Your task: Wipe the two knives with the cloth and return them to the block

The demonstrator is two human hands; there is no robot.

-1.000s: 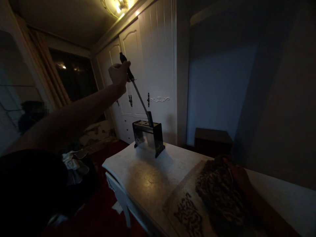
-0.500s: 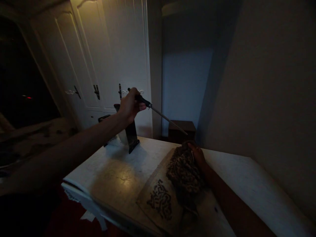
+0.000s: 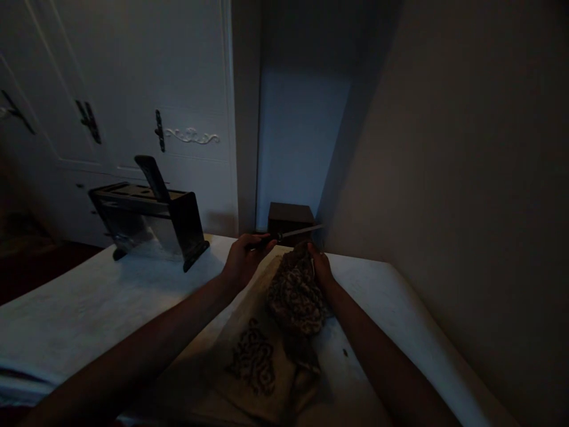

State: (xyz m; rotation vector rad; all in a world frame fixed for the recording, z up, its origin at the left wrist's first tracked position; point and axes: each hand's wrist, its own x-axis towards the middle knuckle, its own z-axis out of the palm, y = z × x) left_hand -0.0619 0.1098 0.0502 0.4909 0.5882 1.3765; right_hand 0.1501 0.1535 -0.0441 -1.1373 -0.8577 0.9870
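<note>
My left hand (image 3: 246,261) is closed round the black handle of a honing steel (image 3: 302,230). The thin grey rod points right, passing just above the bunched cloth. My right hand (image 3: 320,265) grips the top edge of a brown patterned cloth (image 3: 297,290), which hangs in folds over the table. Beneath that cloth lies a beige cloth (image 3: 240,347) with a dark swirling print. To the left of my left hand stands a knife block (image 3: 146,228) with clear sides and black ends, and one black handle (image 3: 152,178) sticks up from it. Dim light blurs the fine detail.
The white table (image 3: 57,302) carries all of this. Behind it stand a white wardrobe (image 3: 195,77) with dark handles and a brown box (image 3: 291,213). A plain wall (image 3: 444,148) rises on the right.
My left hand has come down from high above the table to beside the cloth, and the honing steel now lies nearly level. The view has turned left, showing the whole knife block.
</note>
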